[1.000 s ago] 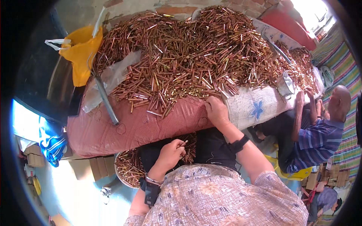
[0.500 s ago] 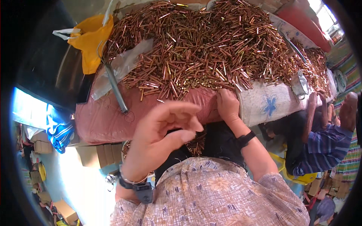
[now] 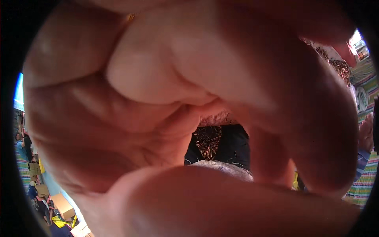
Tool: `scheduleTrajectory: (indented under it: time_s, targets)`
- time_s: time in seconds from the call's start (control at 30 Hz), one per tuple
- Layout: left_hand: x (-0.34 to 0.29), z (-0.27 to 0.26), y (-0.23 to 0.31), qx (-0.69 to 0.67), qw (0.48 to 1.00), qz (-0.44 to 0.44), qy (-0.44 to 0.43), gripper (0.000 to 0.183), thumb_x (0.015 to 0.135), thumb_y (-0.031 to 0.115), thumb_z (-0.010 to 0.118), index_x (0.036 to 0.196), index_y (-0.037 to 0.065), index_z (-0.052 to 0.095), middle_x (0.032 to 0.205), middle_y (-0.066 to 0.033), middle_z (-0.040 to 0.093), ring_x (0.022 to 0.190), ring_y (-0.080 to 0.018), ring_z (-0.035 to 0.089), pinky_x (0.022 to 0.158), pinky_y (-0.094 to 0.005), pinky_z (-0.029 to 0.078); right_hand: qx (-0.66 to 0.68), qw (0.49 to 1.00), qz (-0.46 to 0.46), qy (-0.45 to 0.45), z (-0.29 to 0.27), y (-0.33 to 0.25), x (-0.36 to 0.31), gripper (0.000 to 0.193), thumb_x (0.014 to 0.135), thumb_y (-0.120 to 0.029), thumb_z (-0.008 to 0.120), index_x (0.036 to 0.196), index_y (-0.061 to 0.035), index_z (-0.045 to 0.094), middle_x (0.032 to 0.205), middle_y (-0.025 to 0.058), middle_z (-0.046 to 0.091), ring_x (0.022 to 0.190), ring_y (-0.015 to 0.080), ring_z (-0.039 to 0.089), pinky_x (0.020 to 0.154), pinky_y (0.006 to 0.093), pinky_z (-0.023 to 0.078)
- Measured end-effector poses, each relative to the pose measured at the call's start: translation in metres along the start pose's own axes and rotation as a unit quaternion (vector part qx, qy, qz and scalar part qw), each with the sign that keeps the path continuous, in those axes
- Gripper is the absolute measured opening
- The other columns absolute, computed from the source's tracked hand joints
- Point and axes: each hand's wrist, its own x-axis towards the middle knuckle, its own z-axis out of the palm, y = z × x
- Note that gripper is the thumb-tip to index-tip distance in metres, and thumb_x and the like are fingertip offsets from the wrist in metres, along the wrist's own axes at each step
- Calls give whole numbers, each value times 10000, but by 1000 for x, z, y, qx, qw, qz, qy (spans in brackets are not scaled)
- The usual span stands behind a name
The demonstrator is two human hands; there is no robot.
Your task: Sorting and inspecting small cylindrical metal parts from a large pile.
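My left hand (image 3: 158, 94) is very close to the head camera and covers most of the view. Its fingers curl loosely at the right and the thumb stretches along the bottom, with nothing visible between them. Through the gap beside the palm I see slim copper-coloured metal pieces (image 3: 208, 142) between my dark trouser legs (image 3: 233, 142). A bit of pink woven cloth (image 3: 215, 119) shows above them, and the hem of my patterned shirt (image 3: 225, 169) below. My right hand is hidden behind the left or out of view.
More copper-coloured pieces (image 3: 338, 71) lie at the upper right. Another person's hand (image 3: 367, 132) and striped sleeve (image 3: 362, 160) are at the right edge. A cardboard box (image 3: 63, 206) and a yellow thing (image 3: 59, 222) sit at the lower left.
My left hand has come up from above my lap to right before the camera. It now blocks the pile, the bags and my right hand, which was resting on the pink cloth.
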Motion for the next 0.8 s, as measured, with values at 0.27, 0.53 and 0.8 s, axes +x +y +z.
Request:
scheduleTrajectory:
  time_s: [0.27, 0.53, 0.8]
  targets:
    - [2, 4, -8, -13, 998, -6, 61, 607, 807, 162, 630, 1282, 4, 287, 719, -5, 538, 620, -111, 494, 563, -272, 442, -13, 1000, 11, -10, -2, 4, -1, 88, 823, -168, 516, 837, -81, 516, 814, 114, 576, 724, 328, 568, 603, 422, 461]
    - [5, 3, -8, -2, 995, 6, 104, 571, 822, 157, 609, 1272, 1, 293, 719, -8, 537, 618, -112, 492, 558, -276, 439, 4, 1000, -17, 19, -2, 1, 0, 88, 823, -160, 513, 826, -72, 504, 766, 125, 569, 707, 334, 564, 584, 412, 459]
    - [-3, 5, -17, -3, 970, -5, 245, 379, 874, 145, 513, 1179, -25, 365, 746, -71, 558, 614, -103, 476, 598, -268, 427, -6, 1000, -16, 6, 9, -7, -4, 92, 812, -161, 523, 850, -77, 523, 770, 120, 575, 701, 323, 569, 595, 408, 460]
